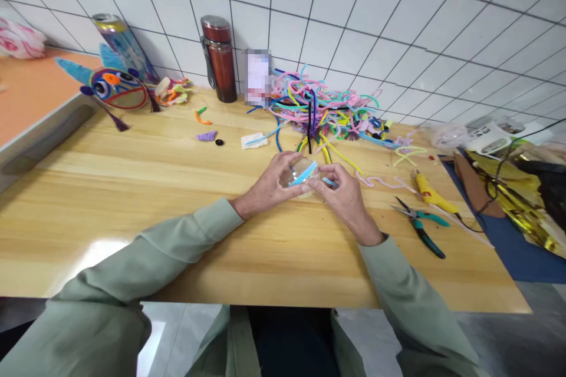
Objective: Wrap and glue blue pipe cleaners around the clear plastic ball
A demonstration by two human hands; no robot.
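Observation:
Over the middle of the table, my left hand (280, 179) is curled round a clear, rounded plastic piece (294, 172). A bright blue strip (304, 173) lies slantwise across it. My right hand (340, 191) is at the right side of the clear piece, its thumb touching or close to the rim. A short blue piece (329, 182) is pinched between the right thumb and fingers; its far end is hidden. Just beyond the hands lie yellow and black pipe cleaners (326, 154).
A tangled pipe cleaner heap (305, 103) lies by the wall, beside a phone (257, 76) and a red-brown thermos (220, 62). Pliers (418, 221) and a yellow glue gun (431, 191) lie right. A colourful face craft (117, 88) stands left, before a can (124, 41).

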